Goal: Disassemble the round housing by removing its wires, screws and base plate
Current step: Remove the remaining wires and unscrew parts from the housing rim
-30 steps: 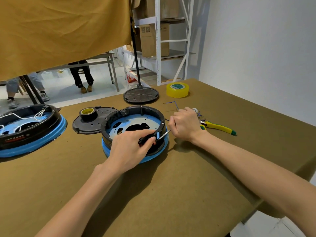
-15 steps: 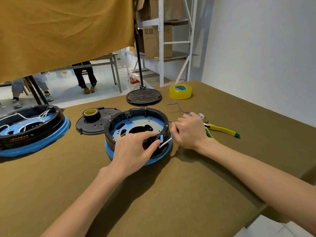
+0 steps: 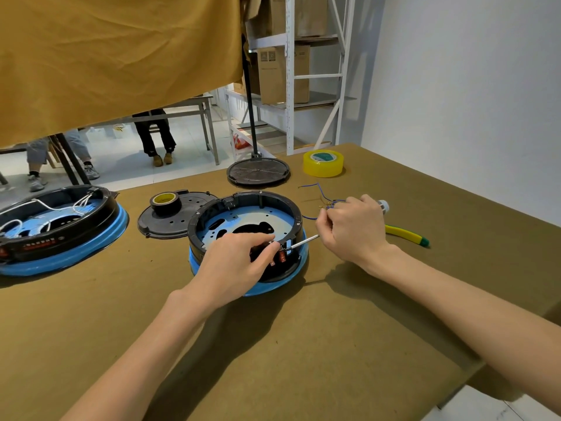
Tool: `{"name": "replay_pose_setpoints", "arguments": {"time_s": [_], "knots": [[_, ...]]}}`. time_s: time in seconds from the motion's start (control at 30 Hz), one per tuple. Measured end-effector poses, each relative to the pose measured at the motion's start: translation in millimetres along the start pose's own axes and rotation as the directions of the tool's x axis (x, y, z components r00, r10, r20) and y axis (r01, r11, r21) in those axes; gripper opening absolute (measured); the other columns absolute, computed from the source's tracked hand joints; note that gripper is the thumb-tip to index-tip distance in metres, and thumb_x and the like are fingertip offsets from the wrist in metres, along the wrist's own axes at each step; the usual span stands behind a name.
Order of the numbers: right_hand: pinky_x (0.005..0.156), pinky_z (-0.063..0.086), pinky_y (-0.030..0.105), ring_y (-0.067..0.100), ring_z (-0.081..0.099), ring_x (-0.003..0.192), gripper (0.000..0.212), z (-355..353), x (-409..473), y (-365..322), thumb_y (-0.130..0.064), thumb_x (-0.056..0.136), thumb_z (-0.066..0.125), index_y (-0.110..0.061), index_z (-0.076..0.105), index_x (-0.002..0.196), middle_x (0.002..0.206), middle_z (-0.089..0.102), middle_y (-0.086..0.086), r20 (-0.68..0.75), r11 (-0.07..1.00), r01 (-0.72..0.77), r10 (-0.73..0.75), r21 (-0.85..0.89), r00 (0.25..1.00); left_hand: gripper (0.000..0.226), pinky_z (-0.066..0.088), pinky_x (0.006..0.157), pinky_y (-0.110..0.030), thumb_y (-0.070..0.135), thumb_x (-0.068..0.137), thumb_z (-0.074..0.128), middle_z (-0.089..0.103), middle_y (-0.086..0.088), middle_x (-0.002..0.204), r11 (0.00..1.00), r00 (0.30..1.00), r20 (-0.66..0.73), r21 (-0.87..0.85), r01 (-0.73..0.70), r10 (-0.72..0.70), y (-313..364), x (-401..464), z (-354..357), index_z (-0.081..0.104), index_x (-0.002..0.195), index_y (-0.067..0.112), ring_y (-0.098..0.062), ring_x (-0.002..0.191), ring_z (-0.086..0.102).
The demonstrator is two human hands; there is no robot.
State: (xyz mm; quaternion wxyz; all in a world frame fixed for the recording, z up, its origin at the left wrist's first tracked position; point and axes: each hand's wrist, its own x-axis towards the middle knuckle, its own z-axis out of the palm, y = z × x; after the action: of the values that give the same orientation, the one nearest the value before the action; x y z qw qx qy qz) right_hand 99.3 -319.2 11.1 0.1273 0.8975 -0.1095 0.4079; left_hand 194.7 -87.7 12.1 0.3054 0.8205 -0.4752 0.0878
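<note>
Right hand [image 3: 353,230] apparently holds screwdriver [image 3: 301,243] at housing [image 3: 247,235].

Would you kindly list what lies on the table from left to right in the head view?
Second housing with white wires → black cover plate → round housing → right hand → yellow-handled tool.

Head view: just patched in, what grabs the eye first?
The round housing at table centre, black rim on a blue base. The left hand holds its near rim while the right hand works a screwdriver into it. A second, still-wired housing sits far left.
</note>
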Motion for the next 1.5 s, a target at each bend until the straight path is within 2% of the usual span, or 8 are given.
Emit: {"name": "replay_pose_setpoints", "arguments": {"time_s": [0.33,0.47,0.67,0.83,1.03,1.17,1.3,1.5], "knots": [[0.06,0.037,0.033,0.019,0.044,0.048,0.05,13.9,14.4,-2.4,-0.027,0.095,0.045,-0.012,0.065,0.052,0.048,0.057,0.002,-0.013,0.996,0.092,-0.092,-0.002,0.996,0.039,0.056,0.096,-0.033,0.037,0.099,0.059,0.071,0.01,0.126,1.0,0.999,0.053,0.013,-0.012,0.011,-1.1,-0.5,-2.6,0.065,0.136,0.027,-0.008,0.117,0.063],[0.059,0.031,0.032,0.018,0.033,0.048,0.05,27.7,27.6,-5.5,-0.023,0.093,0.042,-0.01,0.057,0.047,0.045,0.052,0.004,-0.015,0.987,0.147,-0.146,0.063,0.989,0.038,0.054,0.092,-0.03,0.039,0.1,0.058,0.071,0.01,0.123,1.0,0.999,0.037,0.024,-0.001,0.0,-1.8,0.3,-2.3,0.065,0.135,0.028,-0.007,0.112,0.063],[0.057,0.025,0.029,0.015,0.037,0.043,0.052,36.4,8.3,-1.2,-0.027,0.094,0.042,-0.014,0.056,0.045,0.043,0.047,-0.002,-0.037,0.995,0.046,-0.043,0.09,0.998,0.03,0.056,0.081,-0.031,0.041,0.099,0.057,0.072,0.016,0.103,1.0,1.0,0.027,0.01,0.009,-0.009,-2.8,0.9,-1.0,0.07,0.124,0.031,-0.003,0.095,0.063],[0.054,0.033,0.033,0.019,0.033,0.043,0.051,38.8,28.1,-8.4,-0.023,0.093,0.038,-0.011,0.05,0.045,0.043,0.045,0.004,-0.002,0.971,0.14,-0.142,0.195,0.99,0.028,0.058,0.082,-0.035,0.041,0.099,0.058,0.072,0.016,0.106,1.0,1.0,0.002,0.011,0.004,-0.004,-2.0,0.3,0.6,0.07,0.122,0.031,-0.005,0.098,0.064],[0.058,0.021,0.029,0.017,0.034,0.042,0.054,33.0,14.5,-10.4,-0.026,0.096,0.041,-0.015,0.05,0.044,0.042,0.045,-0.001,0.038,0.975,0.153,-0.161,0.159,0.986,0.023,0.057,0.078,-0.031,0.042,0.098,0.057,0.07,0.021,0.094,1.0,1.0,0.012,0.0,0.014,-0.014,-1.2,1.1,-1.1,0.071,0.115,0.033,-0.002,0.09,0.064],[0.051,0.035,0.03,0.016,0.045,0.039,0.074,13.5,-1.4,-1.1,-0.048,0.104,0.027,-0.013,0.054,0.045,0.04,0.047,-0.002,0.202,0.992,-0.006,-0.019,0.123,0.979,0.022,0.055,0.074,-0.025,0.043,0.098,0.059,0.069,0.023,0.087,1.0,0.999,0.025,-0.01,0.029,-0.028,-2.1,2.8,-2.2,0.072,0.113,0.034,0.001,0.086,0.063],[0.055,0.05,0.03,0.013,0.052,0.044,0.086,-9.1,-8.4,3.7,-0.072,0.097,0.01,-0.015,0.056,0.052,0.044,0.046,-0.003,0.436,0.948,-0.268,0.171,0.173,0.884,0.026,0.053,0.077,-0.02,0.045,0.095,0.062,0.068,0.024,0.098,1.0,0.998,0.061,0.019,0.011,-0.012,-2.7,3.1,-4.6,0.068,0.118,0.034,0.001,0.092,0.062],[0.062,0.042,0.03,0.011,0.051,0.061,0.062,-37.3,-5.0,1.6,-0.076,0.095,0.032,-0.02,0.054,0.077,0.068,0.055,-0.006,0.729,0.753,-0.542,0.124,0.373,0.674,0.039,0.057,0.085,-0.027,0.044,0.093,0.066,0.072,0.013,0.116,0.994,0.998,-0.059,0.111,-0.003,0.009,7.3,-3.5,5.2,0.064,0.129,0.028,-0.006,0.106,0.065]]}}
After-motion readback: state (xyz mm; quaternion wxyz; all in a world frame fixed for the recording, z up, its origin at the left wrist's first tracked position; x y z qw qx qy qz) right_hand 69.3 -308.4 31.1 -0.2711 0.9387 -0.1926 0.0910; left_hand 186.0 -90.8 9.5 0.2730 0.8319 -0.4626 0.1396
